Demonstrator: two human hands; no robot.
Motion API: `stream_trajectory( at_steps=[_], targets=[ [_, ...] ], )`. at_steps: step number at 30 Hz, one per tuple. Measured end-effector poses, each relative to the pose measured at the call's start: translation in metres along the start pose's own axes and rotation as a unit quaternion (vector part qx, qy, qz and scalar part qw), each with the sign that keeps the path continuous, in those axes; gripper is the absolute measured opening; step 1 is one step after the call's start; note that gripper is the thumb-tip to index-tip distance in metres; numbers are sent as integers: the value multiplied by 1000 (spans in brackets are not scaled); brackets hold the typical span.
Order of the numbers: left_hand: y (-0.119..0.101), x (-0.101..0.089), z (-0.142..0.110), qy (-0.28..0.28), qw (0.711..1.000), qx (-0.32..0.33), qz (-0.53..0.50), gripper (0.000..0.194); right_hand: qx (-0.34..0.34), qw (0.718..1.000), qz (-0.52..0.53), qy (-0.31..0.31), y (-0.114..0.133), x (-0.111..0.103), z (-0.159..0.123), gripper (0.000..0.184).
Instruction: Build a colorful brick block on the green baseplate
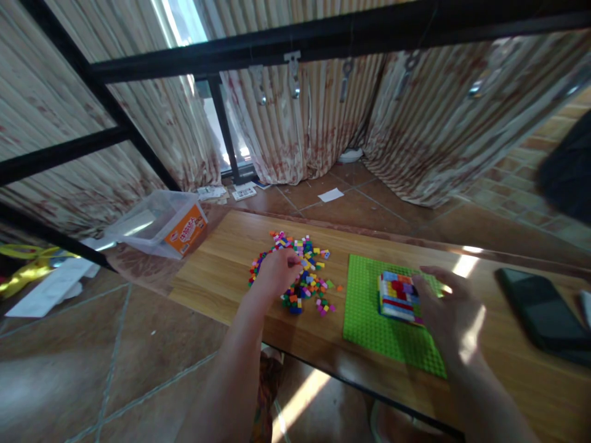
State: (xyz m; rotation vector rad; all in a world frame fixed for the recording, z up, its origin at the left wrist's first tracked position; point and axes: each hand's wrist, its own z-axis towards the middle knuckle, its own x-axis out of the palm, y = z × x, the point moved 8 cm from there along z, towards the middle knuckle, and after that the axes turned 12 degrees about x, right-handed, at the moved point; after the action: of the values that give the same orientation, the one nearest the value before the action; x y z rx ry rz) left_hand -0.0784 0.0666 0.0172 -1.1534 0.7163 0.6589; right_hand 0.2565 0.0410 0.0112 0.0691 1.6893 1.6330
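Reaching over loose bricks [305, 290] with left hand [279, 269], beside model [396, 298] on green baseplate [367, 315] with right hand [447, 311].
Curling fingers close in left grip, too small to tell whether closed on a brick; showing a gap between thumb and forefinger in right grip, impossible to tell whether touching model. All on the worktop [221, 261].

Ahead of you hung pleated, cream-coloured curtains [300, 135] with reddish-brown blotches, crossed by a black frame [277, 54] of straight bars. Toward your upper left, bright daylight showed at a window [189, 21] between the drapes. You had brown tiled floor [166, 344] with pale grout lines below, and a brick-patterned surface [521, 160] off to the right. Your long wooden worktop [221, 258] stood over the tiles, and a sunlit strip [300, 403] lay on the floor beside its near edge.
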Motion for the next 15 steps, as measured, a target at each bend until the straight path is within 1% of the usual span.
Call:
stream_trajectory(
  at_steps=[1,2,3,4,5,6,8,9,11,13,15],
  targets=[
    [-5,2,1,4,999,16,-37,6,-38,997,-16,-59,14,-7,-8,26],
    [-11,6,1,11,996,30,-83,6,-68,996,-1,-58,26,-5,-16,24],
    [-18,11,1,21,990,39,-135,6,-76,996,36,-11,34,3,-23,23],
    [-25,18,0,34,980,45,-192,6,-70,994,69,48,39,15,-30,21],
    [-32,25,0,51,966,47,-247,6,-65,989,79,109,43,29,-38,20],
    [-39,32,-2,68,952,46,-296,6,-63,981,90,163,47,43,-47,21],
    [-50,43,-4,94,927,39,-362,8,-59,957,148,242,52,64,-61,23],
    [-54,47,-5,101,919,35,-379,8,-52,946,171,269,53,73,-65,23],
    [-58,51,-5,107,914,30,-391,9,-35,933,201,296,53,84,-69,22],
    [-60,52,-4,105,914,30,-390,8,-24,929,206,305,53,90,-69,18],
    [-63,53,-5,99,913,35,-394,9,-17,931,202,303,53,91,-67,16]
  ],
)
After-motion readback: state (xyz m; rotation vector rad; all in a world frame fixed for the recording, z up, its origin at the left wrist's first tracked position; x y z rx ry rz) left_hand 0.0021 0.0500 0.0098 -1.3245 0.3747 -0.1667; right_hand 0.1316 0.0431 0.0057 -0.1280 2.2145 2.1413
